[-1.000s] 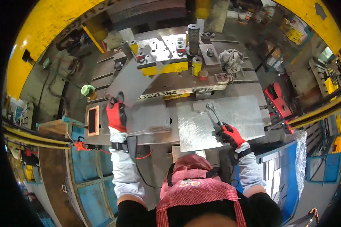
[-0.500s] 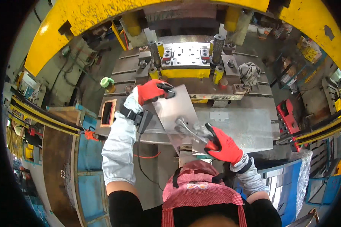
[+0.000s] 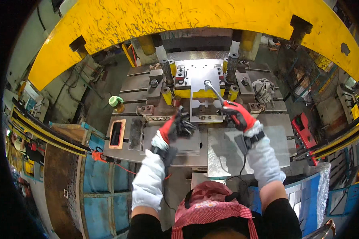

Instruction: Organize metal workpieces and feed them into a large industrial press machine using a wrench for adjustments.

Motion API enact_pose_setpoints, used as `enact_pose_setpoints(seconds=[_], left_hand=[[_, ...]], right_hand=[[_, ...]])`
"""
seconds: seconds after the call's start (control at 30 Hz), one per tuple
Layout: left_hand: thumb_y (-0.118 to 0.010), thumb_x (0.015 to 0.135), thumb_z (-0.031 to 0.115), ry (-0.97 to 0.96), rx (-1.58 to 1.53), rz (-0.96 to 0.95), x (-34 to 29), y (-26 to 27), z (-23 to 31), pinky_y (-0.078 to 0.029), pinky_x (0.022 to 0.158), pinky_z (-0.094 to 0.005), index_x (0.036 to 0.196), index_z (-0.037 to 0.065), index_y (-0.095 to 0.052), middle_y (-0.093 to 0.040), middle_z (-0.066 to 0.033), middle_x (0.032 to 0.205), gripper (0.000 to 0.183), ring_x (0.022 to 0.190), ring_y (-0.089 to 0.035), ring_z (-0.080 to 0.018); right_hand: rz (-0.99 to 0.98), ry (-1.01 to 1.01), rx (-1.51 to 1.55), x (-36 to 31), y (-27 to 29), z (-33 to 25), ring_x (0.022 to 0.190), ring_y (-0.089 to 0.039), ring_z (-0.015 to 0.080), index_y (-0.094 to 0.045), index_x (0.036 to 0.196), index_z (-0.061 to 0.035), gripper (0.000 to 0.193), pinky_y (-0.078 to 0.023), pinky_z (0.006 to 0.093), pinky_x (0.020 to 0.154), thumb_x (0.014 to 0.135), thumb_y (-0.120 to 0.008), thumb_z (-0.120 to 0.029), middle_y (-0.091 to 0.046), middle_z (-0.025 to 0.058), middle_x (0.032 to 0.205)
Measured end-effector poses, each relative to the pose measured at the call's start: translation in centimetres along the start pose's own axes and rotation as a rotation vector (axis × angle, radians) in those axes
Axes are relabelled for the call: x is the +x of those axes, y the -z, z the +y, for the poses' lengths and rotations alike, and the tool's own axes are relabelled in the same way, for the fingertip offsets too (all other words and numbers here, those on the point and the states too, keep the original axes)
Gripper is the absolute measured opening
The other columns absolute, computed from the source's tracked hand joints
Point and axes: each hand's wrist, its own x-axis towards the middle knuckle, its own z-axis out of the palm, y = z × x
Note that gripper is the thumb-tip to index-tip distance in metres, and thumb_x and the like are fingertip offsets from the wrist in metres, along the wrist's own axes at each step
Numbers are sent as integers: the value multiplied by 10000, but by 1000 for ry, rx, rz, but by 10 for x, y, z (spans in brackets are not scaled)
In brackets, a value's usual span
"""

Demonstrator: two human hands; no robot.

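My right hand point(image 3: 239, 115), in a red glove with dark fingers, is closed around a metal rod tool point(image 3: 215, 91) with a round head. That head rests against a thin grey metal sheet point(image 3: 200, 95), which lies partly over the front of the die point(image 3: 197, 67) and has cutouts near its near end. My left hand point(image 3: 179, 126), also gloved, hovers over flat metal sheets point(image 3: 189, 146) on the near bed; its fingers look apart and nothing shows in them. Larger sheet metal point(image 3: 249, 153) lies to the right, below my right hand.
Upright guide posts point(image 3: 232, 68) flank the die, and a yellow press beam point(image 3: 187, 18) arches above. A grey rag point(image 3: 263, 89) lies at right. A green-capped bottle point(image 3: 115, 102) and a phone-like dark object point(image 3: 116, 133) are at left.
The thin sheet has moved forward onto the die front, with the right hand and rod tool following. My left hand has let go of the sheet and come nearer.
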Motion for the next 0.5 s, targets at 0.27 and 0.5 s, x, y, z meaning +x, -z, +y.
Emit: enact_pose_setpoints(seconds=[0.27, 0.5], left_hand=[[-353, 950, 411, -315, -387, 36, 44, -43, -27, -542, 622, -356, 1139, 66, -526, -647, -143, 887, 430, 660, -622, -224], [-325, 957, 371, -270, -590, -153, 71, -17, -36, -540, 729, -414, 1082, 23, -542, -640, -138, 890, 429, 765, -639, -289]], right_hand=[[-285, 473, -619, 64, 30, 19, 862, -585, 179, -602, 1021, -4, 219, -457, 277, 780, 833, -570, -112, -612, 91, 976], [221, -95, -376, 83, 21, 49, 895, -577, 157, -420, 1269, 37, 681, -450, 280, 784, 773, -684, -347, -617, 86, 981]])
